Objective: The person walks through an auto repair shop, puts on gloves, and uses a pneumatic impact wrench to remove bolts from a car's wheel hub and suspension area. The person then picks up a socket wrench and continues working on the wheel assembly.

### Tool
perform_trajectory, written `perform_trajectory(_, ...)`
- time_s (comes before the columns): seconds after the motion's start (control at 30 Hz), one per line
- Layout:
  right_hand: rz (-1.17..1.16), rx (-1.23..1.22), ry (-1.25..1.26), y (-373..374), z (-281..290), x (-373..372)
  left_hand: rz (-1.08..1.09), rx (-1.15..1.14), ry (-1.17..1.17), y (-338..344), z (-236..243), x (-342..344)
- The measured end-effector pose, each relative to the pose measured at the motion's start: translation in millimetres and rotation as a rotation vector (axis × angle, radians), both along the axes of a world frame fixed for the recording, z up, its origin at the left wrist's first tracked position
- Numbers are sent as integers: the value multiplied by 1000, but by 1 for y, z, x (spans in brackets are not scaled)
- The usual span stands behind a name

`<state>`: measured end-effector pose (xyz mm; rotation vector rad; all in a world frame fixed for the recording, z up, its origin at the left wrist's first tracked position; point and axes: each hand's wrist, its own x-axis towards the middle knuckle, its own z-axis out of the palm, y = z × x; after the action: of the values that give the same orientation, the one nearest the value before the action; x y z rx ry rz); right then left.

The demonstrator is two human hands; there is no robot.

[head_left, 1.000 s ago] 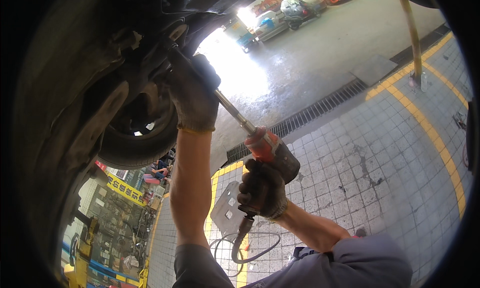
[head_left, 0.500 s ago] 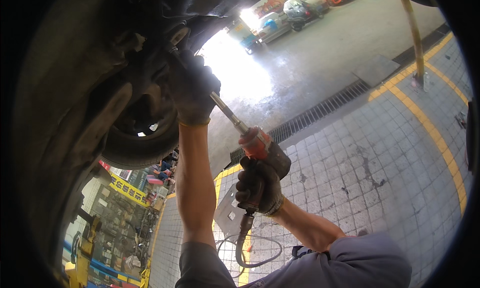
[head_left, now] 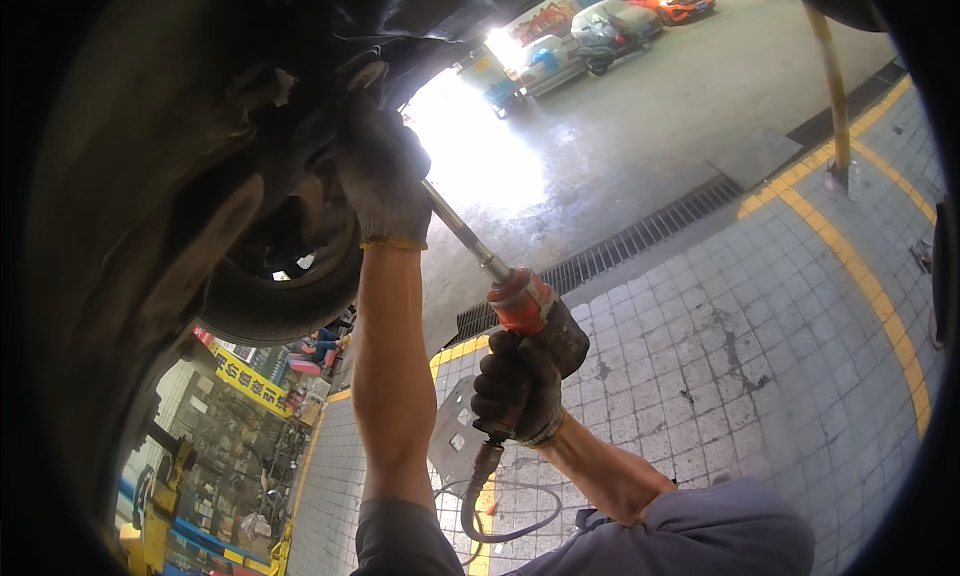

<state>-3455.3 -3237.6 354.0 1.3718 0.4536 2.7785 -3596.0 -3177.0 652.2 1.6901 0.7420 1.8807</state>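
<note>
A red and black air impact wrench (head_left: 522,301) is in my gloved right hand (head_left: 518,388), whose fingers wrap its grip. From the wrench's nose a long metal extension bar (head_left: 466,233) slants up and left. My left hand (head_left: 385,176), in a dark glove with a yellow cuff, closes round the bar's upper part, beneath the dark underside of a raised car (head_left: 190,126). The glove and shadow hide the bar's far end. A grey air hose (head_left: 470,511) hangs from the wrench's grip and loops below it.
Beside my left forearm hangs a car wheel (head_left: 285,311). A yellow and blue lift part (head_left: 160,516) stands at lower left. A floor grate (head_left: 640,241) crosses behind the wrench, and a pole (head_left: 832,96) rises at right. Parked vehicles (head_left: 610,31) stand far off.
The wrench and my right hand have shifted slightly down and right. My left hand has edged slightly left and keeps hold of the bar. The view has tilted a little.
</note>
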Motion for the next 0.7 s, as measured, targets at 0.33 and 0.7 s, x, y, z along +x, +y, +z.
perform_trajectory(0.33,38,-2,18,0,0,-2,221,13,49,-2,-7,10)
perform_trajectory(0.7,96,1,-8,-1,-1,1,290,22,99,-5,-5,16)
